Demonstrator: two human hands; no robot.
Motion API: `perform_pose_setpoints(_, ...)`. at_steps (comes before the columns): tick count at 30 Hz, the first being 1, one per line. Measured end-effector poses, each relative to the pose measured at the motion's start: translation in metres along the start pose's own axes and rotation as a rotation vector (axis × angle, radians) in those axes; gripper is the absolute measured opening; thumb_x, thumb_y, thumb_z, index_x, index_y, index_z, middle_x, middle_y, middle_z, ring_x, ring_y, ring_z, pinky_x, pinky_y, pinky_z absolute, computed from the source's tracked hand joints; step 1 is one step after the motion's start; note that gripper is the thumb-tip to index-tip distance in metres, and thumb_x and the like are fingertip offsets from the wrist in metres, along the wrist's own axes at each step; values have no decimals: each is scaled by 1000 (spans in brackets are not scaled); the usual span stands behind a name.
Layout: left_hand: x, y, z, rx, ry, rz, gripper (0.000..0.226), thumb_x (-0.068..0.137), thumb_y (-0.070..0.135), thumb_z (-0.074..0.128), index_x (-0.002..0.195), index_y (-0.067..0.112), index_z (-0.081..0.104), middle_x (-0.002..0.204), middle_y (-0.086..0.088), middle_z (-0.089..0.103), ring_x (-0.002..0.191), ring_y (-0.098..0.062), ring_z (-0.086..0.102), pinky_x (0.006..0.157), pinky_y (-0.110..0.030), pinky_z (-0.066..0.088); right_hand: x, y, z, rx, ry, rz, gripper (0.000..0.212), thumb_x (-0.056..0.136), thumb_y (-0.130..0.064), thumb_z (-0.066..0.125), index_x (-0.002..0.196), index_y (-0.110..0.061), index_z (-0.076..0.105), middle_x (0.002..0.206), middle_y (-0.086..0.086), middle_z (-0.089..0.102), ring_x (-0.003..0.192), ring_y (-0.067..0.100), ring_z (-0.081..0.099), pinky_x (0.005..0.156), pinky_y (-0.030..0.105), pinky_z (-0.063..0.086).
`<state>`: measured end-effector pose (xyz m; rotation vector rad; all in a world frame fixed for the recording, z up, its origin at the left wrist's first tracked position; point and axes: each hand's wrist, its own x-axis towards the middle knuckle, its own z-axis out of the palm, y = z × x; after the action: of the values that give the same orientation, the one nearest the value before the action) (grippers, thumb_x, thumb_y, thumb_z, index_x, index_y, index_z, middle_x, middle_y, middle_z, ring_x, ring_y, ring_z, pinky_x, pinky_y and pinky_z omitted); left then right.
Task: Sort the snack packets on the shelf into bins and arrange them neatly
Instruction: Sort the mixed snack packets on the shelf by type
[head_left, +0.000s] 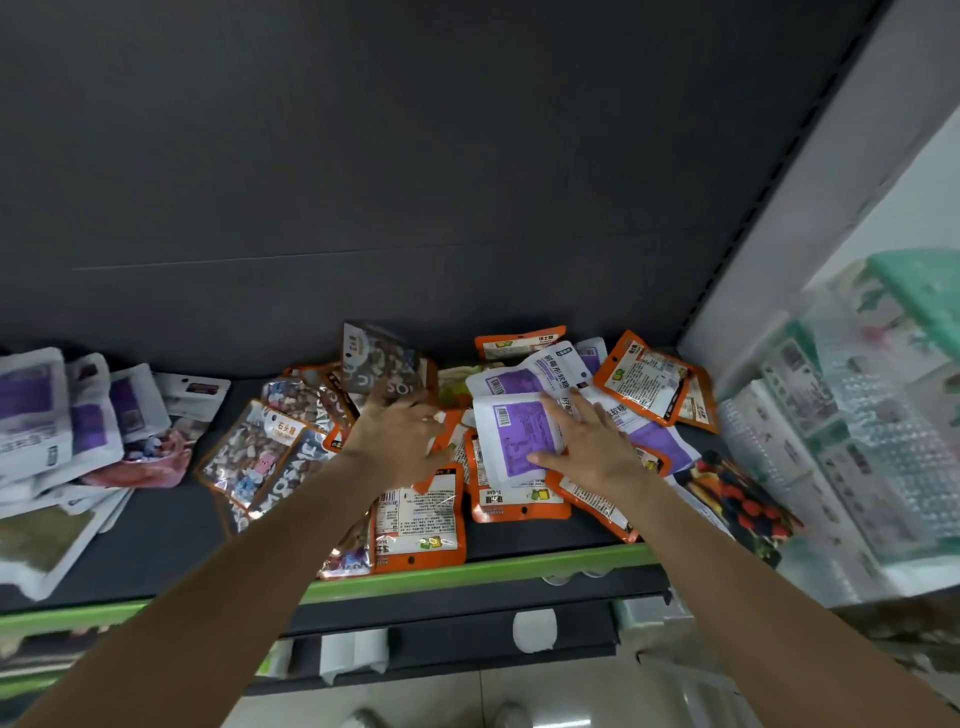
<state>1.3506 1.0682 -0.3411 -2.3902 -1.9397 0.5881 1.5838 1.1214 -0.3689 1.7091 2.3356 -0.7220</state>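
Observation:
Snack packets lie in a loose heap on the dark shelf. My left hand reaches into the middle of the heap and holds a dark pebble-candy packet that tilts up at the back. My right hand grips a white and purple packet, thumb under its near edge and fingers on top. Orange-edged packets lie below and around both hands. More pebble-candy packets lie left of my left hand.
A pile of white and purple packets sits at the shelf's left end. A dark fruit-print packet hangs over the right end. The shelf has a green front edge. Clear and green bins stand at the right.

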Motion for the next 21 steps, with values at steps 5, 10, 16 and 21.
perform_pose_setpoints(5,34,31,-12,-601,-3,-207,66,93,63,33,147,25,26,134,-4,55,126,-25,49,111,-44,31,-1,3,-1,18,6,-22,89,87,-57,52,149,-37,-9,159,-2,-11,146,32,-4,115,57,19)
perform_pose_setpoints(10,58,39,-16,-1063,71,-303,87,83,39,69,149,6,23,149,-10,37,136,-25,36,108,-31,35,3,1,-2,33,25,4,94,85,-58,55,150,-33,-7,160,5,-7,146,33,0,115,54,21)
perform_pose_setpoints(16,56,38,-19,-1192,166,-409,36,85,18,71,116,8,56,115,-9,64,108,-24,60,83,-27,49,2,-3,2,32,79,32,86,87,-62,47,149,-38,-7,160,5,-6,146,34,1,113,57,21)
perform_pose_setpoints(21,36,18,-25,-1129,353,-413,15,90,16,64,102,12,56,96,-3,65,89,-17,62,75,-28,53,-2,-9,-6,46,89,-8,81,91,-55,48,145,-47,-12,160,5,-7,146,33,-2,113,60,18)
